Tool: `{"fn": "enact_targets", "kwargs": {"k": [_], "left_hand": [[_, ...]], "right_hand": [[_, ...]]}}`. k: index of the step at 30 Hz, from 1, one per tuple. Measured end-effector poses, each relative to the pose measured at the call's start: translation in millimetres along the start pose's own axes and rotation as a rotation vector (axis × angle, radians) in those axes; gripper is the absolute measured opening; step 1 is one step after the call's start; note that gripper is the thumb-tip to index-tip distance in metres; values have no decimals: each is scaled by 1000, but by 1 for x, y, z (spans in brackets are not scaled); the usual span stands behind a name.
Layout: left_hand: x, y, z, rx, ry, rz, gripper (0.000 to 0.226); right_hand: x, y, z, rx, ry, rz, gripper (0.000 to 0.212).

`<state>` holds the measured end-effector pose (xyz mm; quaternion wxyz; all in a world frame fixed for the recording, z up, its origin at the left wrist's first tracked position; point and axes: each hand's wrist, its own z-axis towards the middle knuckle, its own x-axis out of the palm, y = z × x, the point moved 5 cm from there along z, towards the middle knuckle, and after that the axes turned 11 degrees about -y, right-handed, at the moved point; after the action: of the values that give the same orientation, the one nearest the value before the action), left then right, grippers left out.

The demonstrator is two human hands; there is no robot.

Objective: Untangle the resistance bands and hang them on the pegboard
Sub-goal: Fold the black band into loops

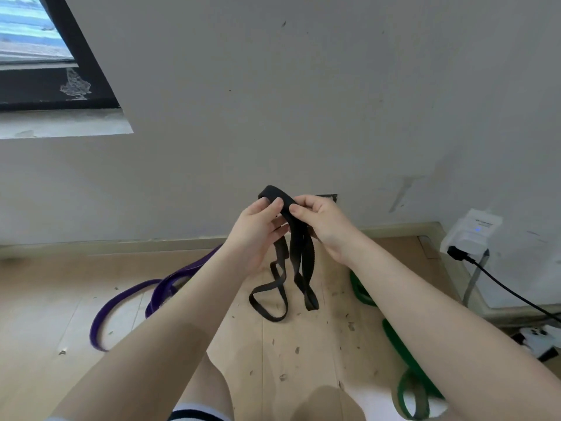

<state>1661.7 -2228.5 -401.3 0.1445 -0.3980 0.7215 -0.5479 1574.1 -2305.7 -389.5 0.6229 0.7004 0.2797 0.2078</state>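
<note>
A black resistance band (296, 253) hangs folded in several loops in front of me, its lower loops dangling just above the wooden floor. My left hand (258, 232) pinches its top fold from the left. My right hand (321, 226) grips the same fold from the right, thumb on top. A purple band (127, 299) lies looped on the floor to the left, partly behind my left forearm. A green band (400, 344) lies on the floor to the right, partly hidden by my right forearm. No pegboard is in view.
A plain wall (303, 117) stands close ahead with a window (39, 50) at the upper left. A white plugged-in device (470, 232) with a black cable sits at the right wall. A white game controller (540, 341) lies on the floor at the right. My knees show at the bottom.
</note>
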Motion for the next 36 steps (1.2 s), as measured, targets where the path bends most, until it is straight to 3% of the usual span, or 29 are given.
{"fn": "enact_targets", "kwargs": {"k": [5, 12, 15, 18, 21, 25, 27, 29, 32, 34, 36], "left_hand": [[9, -8, 0, 55, -17, -68, 21], [10, -35, 2, 148, -87, -176, 24], [2, -45, 9, 134, -113, -306, 22], [-10, -53, 21, 118, -173, -396, 22], [-17, -48, 34, 64, -222, -393, 24], [-19, -34, 52, -17, -257, -366, 25], [-24, -30, 60, -46, -298, -407, 25], [-32, -27, 67, -87, -335, -475, 26], [-41, -19, 75, -135, -351, -503, 26], [-41, -12, 79, -136, -354, -503, 27], [-40, -5, 81, -137, -370, -501, 27]], "right_hand": [[-2, -5, -2, 20, -2, 12, 22], [-13, -10, -3, -142, 55, -407, 15], [-25, -16, 2, -132, 29, -556, 8], [-41, -30, 0, -50, 12, -601, 21], [-57, -42, -2, 54, -46, -367, 18], [-68, -43, -3, 153, 81, 264, 8], [-79, -44, -2, 152, 93, 363, 15], [-93, -49, -3, 157, 130, 261, 28], [-100, -62, -11, 242, 241, 27, 21], [-101, -70, -10, 252, 146, -152, 20], [-104, -74, -2, 200, -93, -317, 14]]}}
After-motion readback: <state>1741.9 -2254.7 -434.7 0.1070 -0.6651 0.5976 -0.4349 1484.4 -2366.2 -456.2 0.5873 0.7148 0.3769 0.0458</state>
